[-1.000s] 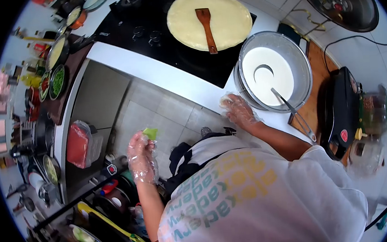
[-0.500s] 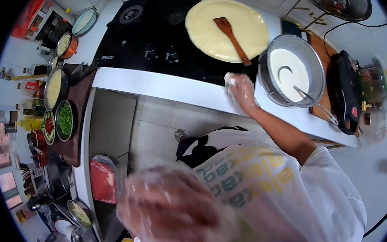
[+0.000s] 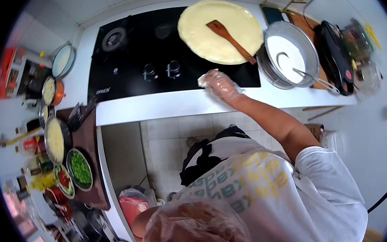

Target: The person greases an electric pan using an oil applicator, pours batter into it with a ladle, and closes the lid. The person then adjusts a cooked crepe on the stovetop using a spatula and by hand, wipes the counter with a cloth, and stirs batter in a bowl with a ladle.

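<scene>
My right hand (image 3: 221, 84), in a clear plastic glove, presses a crumpled white tissue or cloth (image 3: 203, 80) on the front edge of the black gas hob (image 3: 126, 76). Close to the camera at the bottom is my left hand (image 3: 193, 232), in a loose clear plastic glove; its fingers are hard to make out. A round, pale yellow flatbread or pancake (image 3: 200, 29) lies over the hob's right burner, and a wooden spatula (image 3: 230, 40) rests across it. To its right stands a metal pot of white batter (image 3: 283, 52) with a ladle (image 3: 310, 77) in it.
On the left counter's brown board (image 3: 88, 174) stand bowls of chopped greens (image 3: 80, 168), pale shreds (image 3: 55, 140) and red-topped vegetables (image 3: 64, 179). Black utensils (image 3: 81, 114) lie near the corner. A black electric appliance (image 3: 336, 57) sits at the right. A red bag (image 3: 134, 207) is below.
My right hand has moved left along the hob's front edge with the white tissue or cloth. My left hand has dropped lower in view. The camera view has shifted.
</scene>
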`<state>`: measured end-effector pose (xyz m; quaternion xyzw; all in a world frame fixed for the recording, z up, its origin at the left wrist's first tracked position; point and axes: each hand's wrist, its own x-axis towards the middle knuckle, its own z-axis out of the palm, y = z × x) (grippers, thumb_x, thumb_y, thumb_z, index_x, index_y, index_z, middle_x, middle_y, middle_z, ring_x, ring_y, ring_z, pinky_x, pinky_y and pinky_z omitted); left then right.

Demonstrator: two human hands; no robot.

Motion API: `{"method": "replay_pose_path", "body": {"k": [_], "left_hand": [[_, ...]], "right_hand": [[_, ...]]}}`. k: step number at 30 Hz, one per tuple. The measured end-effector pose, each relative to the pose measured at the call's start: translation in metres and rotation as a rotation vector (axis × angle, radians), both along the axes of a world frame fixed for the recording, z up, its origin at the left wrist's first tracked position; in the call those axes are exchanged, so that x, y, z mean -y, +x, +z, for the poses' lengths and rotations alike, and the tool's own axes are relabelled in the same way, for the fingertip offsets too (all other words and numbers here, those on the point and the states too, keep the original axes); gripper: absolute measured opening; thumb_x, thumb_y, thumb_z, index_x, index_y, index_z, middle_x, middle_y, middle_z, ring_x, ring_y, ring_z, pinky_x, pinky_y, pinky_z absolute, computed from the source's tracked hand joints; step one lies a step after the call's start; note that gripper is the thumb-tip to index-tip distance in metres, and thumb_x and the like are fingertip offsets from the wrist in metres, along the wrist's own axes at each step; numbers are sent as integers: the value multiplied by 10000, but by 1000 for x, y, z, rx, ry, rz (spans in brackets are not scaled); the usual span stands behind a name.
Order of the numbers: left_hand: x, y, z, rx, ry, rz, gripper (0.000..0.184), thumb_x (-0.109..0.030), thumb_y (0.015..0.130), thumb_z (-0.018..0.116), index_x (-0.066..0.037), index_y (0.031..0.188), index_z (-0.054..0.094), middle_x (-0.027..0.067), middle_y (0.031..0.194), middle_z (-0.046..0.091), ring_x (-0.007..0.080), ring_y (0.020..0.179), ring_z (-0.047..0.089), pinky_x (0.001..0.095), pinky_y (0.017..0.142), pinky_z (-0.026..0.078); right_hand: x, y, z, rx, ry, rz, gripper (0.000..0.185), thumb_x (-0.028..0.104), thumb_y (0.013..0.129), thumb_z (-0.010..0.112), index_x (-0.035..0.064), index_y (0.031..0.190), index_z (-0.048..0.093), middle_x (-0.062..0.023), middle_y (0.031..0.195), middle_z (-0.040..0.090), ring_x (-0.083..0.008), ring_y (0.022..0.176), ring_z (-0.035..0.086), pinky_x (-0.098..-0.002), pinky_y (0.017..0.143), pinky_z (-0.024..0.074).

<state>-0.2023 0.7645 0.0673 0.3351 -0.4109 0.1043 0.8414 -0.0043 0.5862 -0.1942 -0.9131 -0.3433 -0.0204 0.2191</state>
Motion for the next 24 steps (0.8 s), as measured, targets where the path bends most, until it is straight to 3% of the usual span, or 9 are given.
{"method": "replay_pose_path", "body": {"k": [1,2,7,9,11,12,15,22,24], "left_hand": [[-1,6,-1,0,-11,-23,165,-135,793,552,-29,918,535,65,802,555,158,656,534,252,564,454],[-2,12,0,3,-20,-53,161,-132,793,551,-29,916,536,66,800,557,158,654,536,252,562,455],[6,48,-7,-107,-142,-149,142,-120,796,543,-28,903,541,70,785,566,161,643,545,252,550,462],[15,63,-19,-293,-243,-93,135,-115,797,540,-27,898,543,71,779,569,162,639,548,251,545,465],[23,91,-19,-364,447,576,183,-138,799,554,-23,941,543,83,816,570,172,690,556,252,601,467],[29,105,-35,-581,537,724,210,-135,807,551,-29,988,541,81,884,566,162,768,558,252,669,459],[37,150,-90,-907,552,799,255,2,793,557,-9,1046,527,80,998,538,146,915,528,275,823,434],[44,166,-142,-919,834,826,285,12,759,606,-13,1034,535,64,1016,522,124,894,500,249,802,435],[40,171,-146,-955,853,829,287,12,747,622,-21,1021,542,54,1010,511,124,878,483,245,790,434]], "right_hand": [[19,5,-23,-110,161,-105,185,-10,701,548,33,880,562,-153,877,571,-316,820,543,-363,772,438],[33,5,-11,54,-145,-78,224,30,742,537,44,965,548,-157,956,555,-321,845,544,-354,807,429],[87,-36,61,81,-191,-40,335,132,745,566,72,1072,524,-168,1087,512,-315,978,520,-375,842,435],[93,-56,108,-109,-210,-164,254,122,733,585,87,984,566,-103,1000,559,-278,862,572,-361,729,477],[105,-52,129,38,-116,-181,214,109,710,609,91,922,590,-71,933,581,-262,813,585,-359,687,481],[110,-42,132,146,-52,-187,203,104,699,620,91,900,597,-62,908,585,-259,801,586,-357,680,480],[115,-6,147,280,117,-253,183,95,664,650,86,843,616,-78,836,603,-252,754,584,-353,688,455],[135,31,168,234,-30,-159,178,148,653,663,106,823,630,-53,734,614,-209,710,582,-353,718,421],[159,26,183,110,-8,-98,230,215,693,654,104,893,621,-48,768,611,-207,798,556,-375,821,394]]}}
